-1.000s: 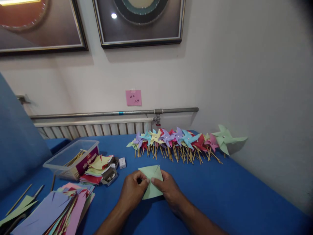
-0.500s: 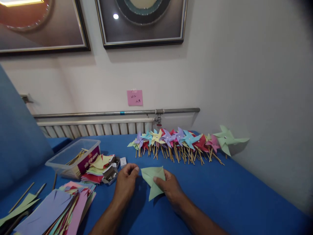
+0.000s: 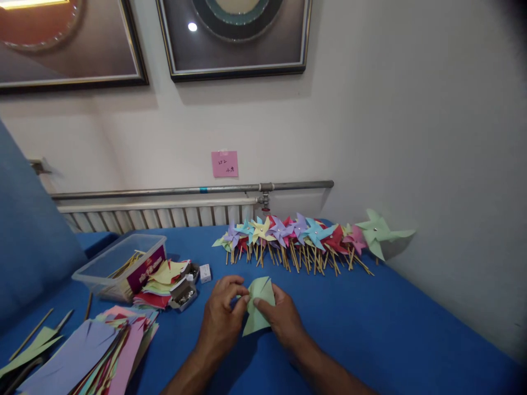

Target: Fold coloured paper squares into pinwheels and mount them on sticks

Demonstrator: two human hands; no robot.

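Note:
A light green paper square [image 3: 258,307], cut and partly folded, lies on the blue tabletop [image 3: 370,329] between my hands. My left hand [image 3: 222,318] pinches a folded corner at the paper's left side near the middle. My right hand [image 3: 280,318] presses on the paper's right part, thumb on the sheet. Behind them a row of finished paper pinwheels [image 3: 296,238] on wooden sticks lies along the wall.
A stack of coloured cut paper [image 3: 102,351] sits at the lower left, another small pile [image 3: 164,280] beside a clear plastic box of sticks [image 3: 119,266]. Small boxes of pins [image 3: 185,293] lie left of my hands. A radiator and pipe [image 3: 185,192] run along the wall.
My left hand had lifted off towards the pin boxes half a second ago; it is back on the green paper, pinching a corner folded towards the centre. The right hand stayed on the paper.

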